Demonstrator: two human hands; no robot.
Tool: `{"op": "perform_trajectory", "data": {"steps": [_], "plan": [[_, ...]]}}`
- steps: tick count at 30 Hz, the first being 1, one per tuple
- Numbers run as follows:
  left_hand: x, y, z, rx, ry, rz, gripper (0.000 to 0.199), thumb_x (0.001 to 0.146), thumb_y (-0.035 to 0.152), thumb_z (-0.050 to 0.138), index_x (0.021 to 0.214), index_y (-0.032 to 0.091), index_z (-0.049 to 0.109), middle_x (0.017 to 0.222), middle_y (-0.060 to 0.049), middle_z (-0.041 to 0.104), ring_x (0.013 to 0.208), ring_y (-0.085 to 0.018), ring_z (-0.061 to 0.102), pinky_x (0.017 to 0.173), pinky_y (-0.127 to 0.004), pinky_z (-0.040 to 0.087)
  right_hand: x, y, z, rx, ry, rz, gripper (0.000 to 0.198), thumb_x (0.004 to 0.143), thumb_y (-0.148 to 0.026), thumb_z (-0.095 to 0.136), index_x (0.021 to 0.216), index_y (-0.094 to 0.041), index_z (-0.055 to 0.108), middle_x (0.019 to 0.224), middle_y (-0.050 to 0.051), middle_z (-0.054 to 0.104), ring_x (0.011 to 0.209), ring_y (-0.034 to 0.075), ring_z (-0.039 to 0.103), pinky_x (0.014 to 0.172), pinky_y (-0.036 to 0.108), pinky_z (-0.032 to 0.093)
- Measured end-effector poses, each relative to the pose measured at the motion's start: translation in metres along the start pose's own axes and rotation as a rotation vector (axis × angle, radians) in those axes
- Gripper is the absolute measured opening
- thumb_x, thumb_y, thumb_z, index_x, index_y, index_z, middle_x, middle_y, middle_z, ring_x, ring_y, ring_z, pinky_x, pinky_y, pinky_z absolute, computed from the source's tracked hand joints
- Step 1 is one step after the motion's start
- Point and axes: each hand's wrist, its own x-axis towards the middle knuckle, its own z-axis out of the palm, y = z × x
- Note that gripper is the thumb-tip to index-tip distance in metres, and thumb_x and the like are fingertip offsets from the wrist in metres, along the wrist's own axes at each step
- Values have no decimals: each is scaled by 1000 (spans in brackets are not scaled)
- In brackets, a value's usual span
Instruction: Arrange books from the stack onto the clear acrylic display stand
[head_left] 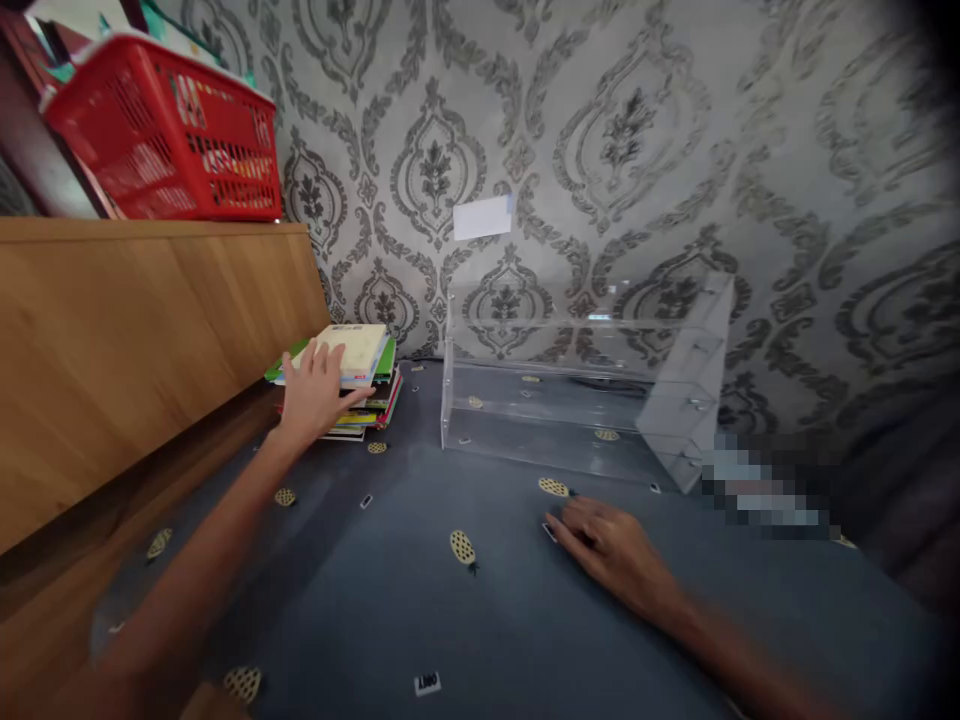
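Observation:
A stack of books (pixel 364 352) stands on the patterned grey-blue cloth at the left, a cream-coloured book on top and green, yellow and red edges below. My left hand (pixel 311 390) reaches over the near left side of this stack, fingers spread and touching the upper books; its grip is not closed around any of them. My right hand (pixel 615 555) rests low over the cloth, fingers loosely curled in, with nothing visible in it. Just beyond that hand is a clear acrylic rack (pixel 547 445) with several tiers, its shelves bare.
A wooden cabinet (pixel 150 340) borders the left side, carrying a red plastic basket (pixel 169 140) of items. Behind the rack rises a wall (pixel 630 120) with damask paper and a white label (pixel 482 218). Pineapple prints dot the cloth (pixel 375 600). A pixelated patch covers something at the right.

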Motion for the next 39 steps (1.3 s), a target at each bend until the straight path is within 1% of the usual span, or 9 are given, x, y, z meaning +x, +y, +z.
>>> {"op": "perform_trajectory", "data": {"steps": [3,5,13,17,22,26,30,34,39], "plan": [[4,-18,-3,24,-142,26,72,97,61,39,147,8,37,143,-29,52,143,-44,34,109,-74,16,0,-1,-1,7,6,-4,50,104,-38,34,57,-23,41,57,1,55,51,14,53,53,29,40],[5,-23,-5,18,-179,41,71,97,61,39,147,9,37,142,-27,53,142,-42,36,110,-74,16,0,-1,-2,16,-2,5,49,104,-38,34,57,-23,41,58,1,55,51,15,53,53,29,40],[12,-32,-16,-12,-246,85,50,100,54,39,125,16,60,132,-17,64,130,-33,52,108,-58,31,0,-2,-4,25,-45,51,51,103,-44,31,58,-22,41,59,2,56,54,14,54,56,28,40],[17,-39,-16,-31,-278,129,48,99,54,44,125,19,62,125,-13,68,115,-30,61,98,-46,41,0,-1,-3,35,-55,51,52,103,-44,30,58,-22,40,59,2,56,54,14,53,56,28,40],[14,-40,-19,9,-234,241,49,100,54,41,119,16,66,111,-14,72,104,-28,65,92,-40,43,0,-1,-3,60,-70,85,53,102,-48,30,57,-23,40,59,2,55,54,15,52,58,29,40],[10,-26,-28,94,-197,227,51,99,56,40,113,16,68,107,-13,71,102,-29,65,92,-41,41,0,-3,-5,72,-81,110,51,101,-48,31,57,-23,39,59,2,54,54,15,51,58,30,41],[10,8,-32,193,-185,103,49,98,55,42,109,15,68,106,-15,68,103,-32,63,89,-42,41,0,-3,-5,72,-89,118,49,100,-45,31,57,-24,38,60,2,55,54,15,51,59,30,41],[16,42,-25,213,-211,-35,42,98,46,46,111,12,65,113,-18,67,106,-34,61,85,-43,42,-1,-2,-5,58,-92,118,47,100,-44,31,58,-24,38,59,2,54,54,15,51,58,30,40],[24,61,-24,191,-240,-135,36,99,32,39,106,11,67,111,-19,70,105,-34,63,88,-45,42,-2,-2,-8,49,-90,117,46,100,-42,32,58,-23,39,60,3,56,55,15,53,57,29,39]]}}
